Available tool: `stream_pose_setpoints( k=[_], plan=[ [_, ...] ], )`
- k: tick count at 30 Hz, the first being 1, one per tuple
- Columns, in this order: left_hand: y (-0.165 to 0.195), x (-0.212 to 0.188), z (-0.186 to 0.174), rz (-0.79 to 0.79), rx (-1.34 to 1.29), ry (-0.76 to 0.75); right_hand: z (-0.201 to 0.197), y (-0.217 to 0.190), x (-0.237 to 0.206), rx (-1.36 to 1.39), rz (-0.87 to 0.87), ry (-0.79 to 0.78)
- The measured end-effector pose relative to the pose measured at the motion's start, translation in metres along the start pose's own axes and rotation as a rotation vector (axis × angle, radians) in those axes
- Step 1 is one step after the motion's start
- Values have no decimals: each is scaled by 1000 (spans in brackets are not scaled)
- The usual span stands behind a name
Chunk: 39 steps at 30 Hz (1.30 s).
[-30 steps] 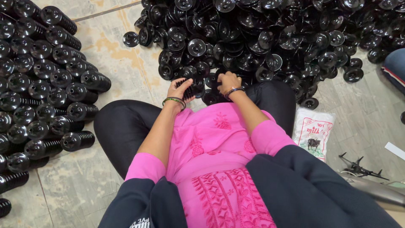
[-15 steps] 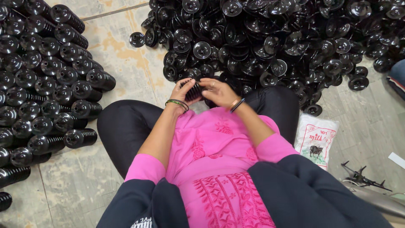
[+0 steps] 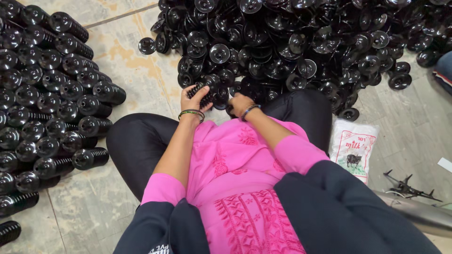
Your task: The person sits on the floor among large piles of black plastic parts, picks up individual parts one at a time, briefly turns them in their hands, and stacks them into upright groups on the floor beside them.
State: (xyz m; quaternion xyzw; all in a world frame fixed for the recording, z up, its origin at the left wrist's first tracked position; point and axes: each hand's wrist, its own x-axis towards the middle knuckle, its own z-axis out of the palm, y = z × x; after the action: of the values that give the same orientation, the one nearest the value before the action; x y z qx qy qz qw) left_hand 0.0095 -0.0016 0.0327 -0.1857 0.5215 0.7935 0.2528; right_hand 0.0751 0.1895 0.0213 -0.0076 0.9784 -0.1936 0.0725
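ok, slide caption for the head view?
Seated person's left hand grips a short stack of black discs; right hand reaches into the loose pile.

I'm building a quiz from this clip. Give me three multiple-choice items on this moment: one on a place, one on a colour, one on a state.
1. Where do the finished stacks lie?
A. To the person's left
B. On the lap
C. To the right, on the white bag

2. What colour is the tunic?
A. Green
B. Pink
C. White

3. What does the left hand do?
A. Lies flat on the floor
B. Rests on the knee
C. Holds a short stack of black discs

Key: 1 A, the rows fill the left side; 2 B, the cloth is bright pink; 3 C, the fingers close round ribbed black discs near the loose pile, beside the right hand.
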Motion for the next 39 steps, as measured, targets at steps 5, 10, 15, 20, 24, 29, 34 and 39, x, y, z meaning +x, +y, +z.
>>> stream_pose_setpoints(
  k=[5, 10, 15, 20, 24, 29, 34, 39],
  plan=[
    [-6, 5, -3, -44, 39, -51, -1, 0, 15, -49, 243, -166],
    [-3, 7, -3, -117, 31, -97, -28, 35, 1, 343, 199, 174],
    [0, -1, 5, -273, 74, -201, -24, 9, -9, 784, 188, 668],
    [7, -10, 3, -250, 50, -302, 4, -36, -4, 1385, 49, 527],
    [9, -11, 0, -236, 16, -346, -13, -4, -10, 1350, -153, 165],
    [5, -8, 3, -232, 76, -275, -11, 27, -12, 1003, -168, 144],
    [-2, -10, 1, -118, 92, -322, 0, 35, -1, 1249, 101, 38],
    [-7, -14, 2, 89, 150, -458, -6, 29, -6, 1335, 191, 26]
  ],
)
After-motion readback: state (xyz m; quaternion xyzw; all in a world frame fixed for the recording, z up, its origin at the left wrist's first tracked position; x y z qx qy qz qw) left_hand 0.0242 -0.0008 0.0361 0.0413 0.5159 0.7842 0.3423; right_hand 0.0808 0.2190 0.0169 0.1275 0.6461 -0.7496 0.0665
